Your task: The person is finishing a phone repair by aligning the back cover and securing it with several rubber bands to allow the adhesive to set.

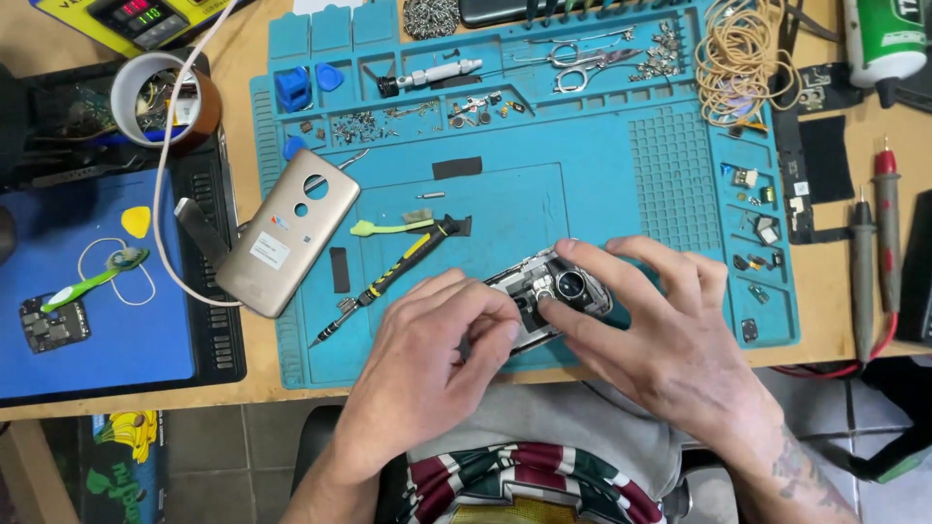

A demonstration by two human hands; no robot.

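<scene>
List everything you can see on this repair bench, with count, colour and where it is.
opened phone: 1, silver and black, on the mat's near edge, held by both hands
back cover: 1, gold, mat's left edge
repair mat: 1, teal, centre of the desk
screwdriver: 1, black and yellow, on the mat left of the hands
brush: 1, green handle, above the screwdriver
scissors: 1, metal, mat's top tray
tape roll: 1, brown, far left
rubber bands: a pile, tan, top right
multimeter probes: 2, red and black, right of the mat
circuit board: 1, dark, on the blue pad at left
left hand: 1, on the phone's near side
right hand: 1, fingertips on the phone's camera end
</scene>
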